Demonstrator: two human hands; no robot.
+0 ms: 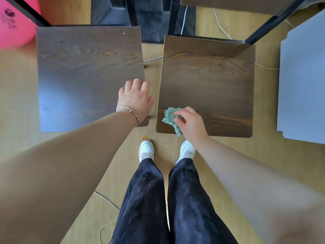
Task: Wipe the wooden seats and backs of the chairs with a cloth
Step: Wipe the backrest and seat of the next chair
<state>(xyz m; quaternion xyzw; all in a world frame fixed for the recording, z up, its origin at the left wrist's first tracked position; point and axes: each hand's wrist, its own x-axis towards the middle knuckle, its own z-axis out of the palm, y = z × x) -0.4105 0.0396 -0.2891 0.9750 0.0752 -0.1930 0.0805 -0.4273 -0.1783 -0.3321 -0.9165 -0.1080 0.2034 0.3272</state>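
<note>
My right hand point(191, 123) pinches the cloth point(171, 117) to wipe the right seat point(211, 81); my left hand point(134, 99), loose and empty, likely braces on the left seat point(84, 67).

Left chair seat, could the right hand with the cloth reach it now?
Probably yes: the left chair seat sits just beside the right hand; only the left hand rests on its near corner.

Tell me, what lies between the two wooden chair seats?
In the head view, a narrow strip of floor, crossed by a white cable; the thumb of the left hand juts over it.
</note>
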